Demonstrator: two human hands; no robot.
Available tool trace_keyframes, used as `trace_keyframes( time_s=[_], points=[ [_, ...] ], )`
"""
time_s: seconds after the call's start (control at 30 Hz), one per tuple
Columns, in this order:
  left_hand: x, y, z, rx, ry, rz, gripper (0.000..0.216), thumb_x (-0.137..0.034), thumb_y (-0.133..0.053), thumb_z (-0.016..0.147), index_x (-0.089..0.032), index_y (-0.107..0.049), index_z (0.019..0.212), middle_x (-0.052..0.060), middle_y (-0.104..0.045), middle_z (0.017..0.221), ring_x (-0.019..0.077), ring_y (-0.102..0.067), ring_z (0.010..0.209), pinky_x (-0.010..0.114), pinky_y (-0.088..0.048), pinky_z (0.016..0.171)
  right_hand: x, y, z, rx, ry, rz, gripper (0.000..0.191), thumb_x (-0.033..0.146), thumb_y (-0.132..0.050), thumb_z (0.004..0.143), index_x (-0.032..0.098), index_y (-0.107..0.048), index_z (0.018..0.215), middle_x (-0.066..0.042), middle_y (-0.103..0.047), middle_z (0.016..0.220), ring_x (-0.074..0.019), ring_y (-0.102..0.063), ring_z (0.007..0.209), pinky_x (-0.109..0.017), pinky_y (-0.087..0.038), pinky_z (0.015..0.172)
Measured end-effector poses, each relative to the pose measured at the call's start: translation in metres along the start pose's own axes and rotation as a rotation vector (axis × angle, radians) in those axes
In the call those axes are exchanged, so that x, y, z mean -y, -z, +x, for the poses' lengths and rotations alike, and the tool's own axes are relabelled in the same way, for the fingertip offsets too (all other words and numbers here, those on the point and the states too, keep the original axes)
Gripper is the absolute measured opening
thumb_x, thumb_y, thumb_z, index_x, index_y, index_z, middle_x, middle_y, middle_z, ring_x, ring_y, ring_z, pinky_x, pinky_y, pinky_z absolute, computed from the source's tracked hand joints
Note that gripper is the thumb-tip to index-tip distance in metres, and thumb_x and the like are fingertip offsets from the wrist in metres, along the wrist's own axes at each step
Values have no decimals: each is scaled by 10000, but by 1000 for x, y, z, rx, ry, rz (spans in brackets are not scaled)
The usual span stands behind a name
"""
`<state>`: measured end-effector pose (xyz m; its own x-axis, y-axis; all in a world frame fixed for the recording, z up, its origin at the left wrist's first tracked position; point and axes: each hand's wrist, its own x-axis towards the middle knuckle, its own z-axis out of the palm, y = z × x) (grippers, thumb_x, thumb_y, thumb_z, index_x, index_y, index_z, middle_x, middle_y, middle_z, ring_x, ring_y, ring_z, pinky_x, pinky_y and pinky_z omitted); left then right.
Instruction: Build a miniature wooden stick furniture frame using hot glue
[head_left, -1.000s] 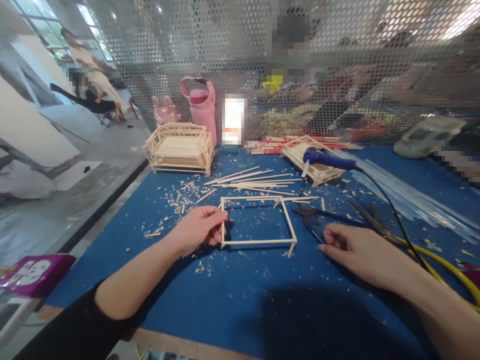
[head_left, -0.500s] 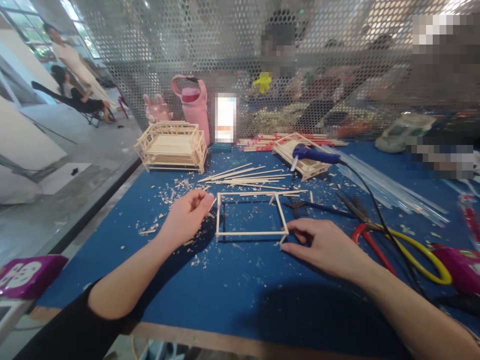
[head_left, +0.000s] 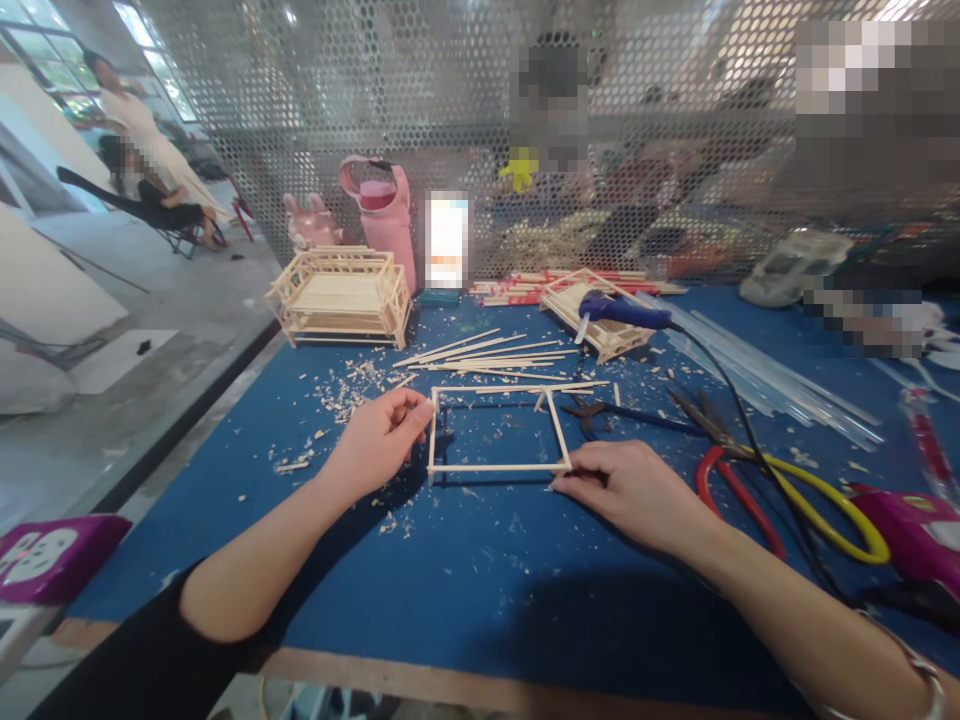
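Observation:
A rectangular frame of thin wooden sticks (head_left: 495, 467) lies on the blue mat (head_left: 480, 590). My left hand (head_left: 379, 438) pinches its left side with thumb and fingertips. My right hand (head_left: 630, 490) pinches the frame's near right corner, fingers curled. A bundle of loose wooden sticks (head_left: 495, 355) lies just beyond the frame. A blue glue gun (head_left: 626, 312) rests on a small stick model (head_left: 600, 320) behind it.
A finished stick bench model (head_left: 337, 295) stands at the back left beside a pink bottle (head_left: 382, 215). Pliers (head_left: 622, 412) and red and yellow handled cutters (head_left: 787, 495) lie to the right. Clear glue sticks (head_left: 780, 375), wood scraps and a perforated metal screen (head_left: 480, 110) surround the mat.
My right hand slid left from the pliers to the frame's near right corner and took hold of it. My left hand stayed at the frame's left side. The view shifted slightly right.

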<state>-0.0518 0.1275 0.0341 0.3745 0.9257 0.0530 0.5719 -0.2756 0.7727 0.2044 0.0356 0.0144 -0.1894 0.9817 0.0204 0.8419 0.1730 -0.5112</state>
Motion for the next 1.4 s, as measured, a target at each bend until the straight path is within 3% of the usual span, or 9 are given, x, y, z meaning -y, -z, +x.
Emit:
trace_keyframes(
  time_s=[0.2, 0.33, 0.47, 0.6, 0.73, 0.87, 1.1, 1.23, 1.4],
  points=[
    [3, 6, 4, -115, 38, 30, 349, -505, -428, 839, -178, -532, 771, -30, -576, 572, 98, -472, 428, 220, -379, 473, 1, 7, -2, 6, -35, 54, 88, 275, -560, 753, 204, -578, 704, 41, -487, 546, -120, -478, 518, -235, -343, 508],
    [11, 23, 12, -251, 15, 214, 291, -431, -488, 813, -175, -570, 703, -26, -583, 558, 122, -511, 488, 232, -393, 520, -9, 19, -4, -168, -43, 183, 129, 337, -482, 775, 219, -506, 726, 37, -474, 549, -123, -451, 498, -234, -371, 487],
    [19, 37, 22, -155, -22, 506, 211, -244, -467, 845, -184, -669, 857, 23, -704, 786, 160, -621, 710, 259, -452, 685, -21, 28, -1, -343, -77, 81, 308, 446, -435, 797, 234, -380, 580, 45, -376, 472, -116, -360, 438, -242, -313, 433],
    [22, 35, 33, -75, -34, 612, 207, -169, -520, 816, -182, -695, 925, 68, -701, 992, 193, -627, 892, 283, -449, 797, -29, 30, 5, -417, -126, 57, 439, 558, -406, 763, 238, -257, 503, 49, -270, 445, -107, -298, 422, -241, -277, 413],
    [19, 24, 41, -25, -37, 666, 180, -313, -635, 768, -185, -704, 874, 77, -698, 931, 227, -627, 892, 290, -459, 754, -28, 30, 9, -418, -148, 51, 465, 608, -385, 741, 239, -261, 488, 43, -278, 456, -111, -305, 437, -249, -290, 436],
    [19, 19, 47, -38, 10, 703, 93, -220, -606, 785, -183, -691, 771, 62, -703, 858, 214, -643, 842, 274, -462, 722, -22, 31, 11, -392, -157, 45, 446, 610, -384, 737, 238, -301, 504, 38, -333, 446, -122, -351, 441, -248, -304, 450],
    [25, 25, 54, -173, 28, 756, 326, -196, -470, 883, -120, -538, 1193, 157, -628, 1120, 255, -584, 1043, 346, -456, 857, -20, 44, 12, -131, -171, -206, 297, 386, -470, 759, 224, -382, 527, 10, -509, 486, -149, -477, 502, -241, -320, 491],
    [20, 19, 72, -43, -131, 768, 288, -253, -508, 894, -195, -556, 1172, 99, -551, 1242, 220, -507, 1149, 363, -419, 961, -17, 46, 14, -113, -228, -282, 239, 316, -485, 770, 221, -431, 557, -12, -590, 556, -164, -526, 549, -244, -317, 498],
    [13, 13, 97, 90, -121, 799, 292, -318, -525, 894, -157, -550, 1136, 89, -570, 1151, 201, -584, 973, 411, -507, 826, -14, 36, 13, -100, -202, -252, 231, 337, -454, 793, 223, -457, 592, -13, -608, 593, -168, -552, 586, -247, -345, 527]
  ],
)
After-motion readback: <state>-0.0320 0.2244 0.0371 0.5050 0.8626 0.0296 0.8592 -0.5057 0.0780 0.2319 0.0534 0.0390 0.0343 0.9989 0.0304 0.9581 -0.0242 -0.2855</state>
